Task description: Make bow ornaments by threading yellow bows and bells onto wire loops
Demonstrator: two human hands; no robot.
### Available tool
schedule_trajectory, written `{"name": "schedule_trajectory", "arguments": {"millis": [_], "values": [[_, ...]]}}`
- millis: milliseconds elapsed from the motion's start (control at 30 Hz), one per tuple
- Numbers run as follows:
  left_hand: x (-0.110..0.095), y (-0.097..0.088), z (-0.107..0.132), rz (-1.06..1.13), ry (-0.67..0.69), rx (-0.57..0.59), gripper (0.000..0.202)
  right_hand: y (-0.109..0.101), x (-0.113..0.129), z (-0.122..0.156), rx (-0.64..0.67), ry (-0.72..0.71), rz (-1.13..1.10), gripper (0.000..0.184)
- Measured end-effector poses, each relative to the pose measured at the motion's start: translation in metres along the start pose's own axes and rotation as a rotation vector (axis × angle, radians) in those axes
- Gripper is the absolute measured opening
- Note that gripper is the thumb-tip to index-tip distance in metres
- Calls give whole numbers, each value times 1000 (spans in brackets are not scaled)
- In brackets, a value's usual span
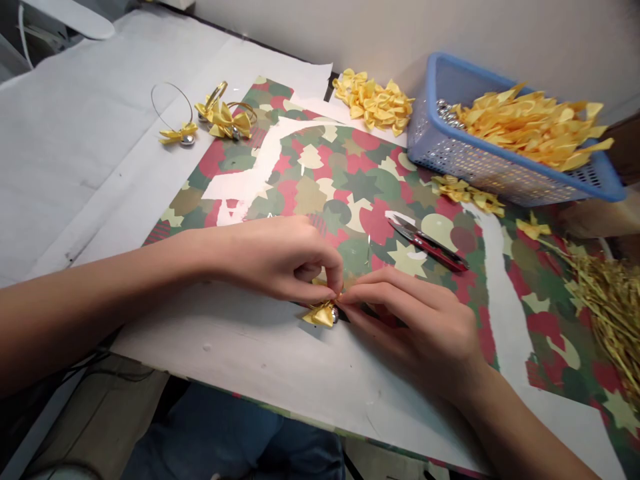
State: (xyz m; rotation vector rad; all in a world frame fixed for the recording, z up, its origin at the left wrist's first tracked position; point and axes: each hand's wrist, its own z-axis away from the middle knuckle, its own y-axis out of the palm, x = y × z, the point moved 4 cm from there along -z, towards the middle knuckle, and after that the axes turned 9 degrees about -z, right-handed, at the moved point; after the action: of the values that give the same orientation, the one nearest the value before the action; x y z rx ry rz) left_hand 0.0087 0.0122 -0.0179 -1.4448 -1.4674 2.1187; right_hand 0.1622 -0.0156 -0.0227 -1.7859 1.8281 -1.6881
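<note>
Near the table's front edge, a yellow ribbon bow [319, 315] with a small silver bell [335, 313] is pinched between my two hands. My left hand [295, 260] reaches in from the left, thumb and forefinger closed on the bow's upper side. From the right, my right hand [420, 320] pinches at the bow beside the bell, fingertips meeting those of the left. Whatever thin tie or wire lies between the fingertips is too small to make out. A pair of red-handled thread snips [427, 244] lies behind my right hand.
A blue basket [510, 150] of yellow bows and silver bells stands at the back right, beside a pile of bows [373, 101]. Finished-looking bows with bells and wire loops [227, 120] sit back left. Gold stems [613, 307] lie at the right edge, near another person's blurred hand [595, 217].
</note>
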Motion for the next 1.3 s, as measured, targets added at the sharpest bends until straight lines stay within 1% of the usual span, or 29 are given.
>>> {"name": "schedule_trajectory", "arguments": {"millis": [233,400,700,1000,1300], "values": [[-1,2,1,-69,35,0,15,0,0,0,25,-43,15,12],[-5,5,2,-161,31,-94,16,0,1,0,-9,-64,11,10],[-2,2,1,-54,31,-136,13,-1,1,0,-6,-52,7,12],[-1,2,1,-57,15,-121,13,-1,1,-2,9,-68,3,14],[0,2,0,-70,36,-141,13,-2,2,0,38,-112,13,12]]}}
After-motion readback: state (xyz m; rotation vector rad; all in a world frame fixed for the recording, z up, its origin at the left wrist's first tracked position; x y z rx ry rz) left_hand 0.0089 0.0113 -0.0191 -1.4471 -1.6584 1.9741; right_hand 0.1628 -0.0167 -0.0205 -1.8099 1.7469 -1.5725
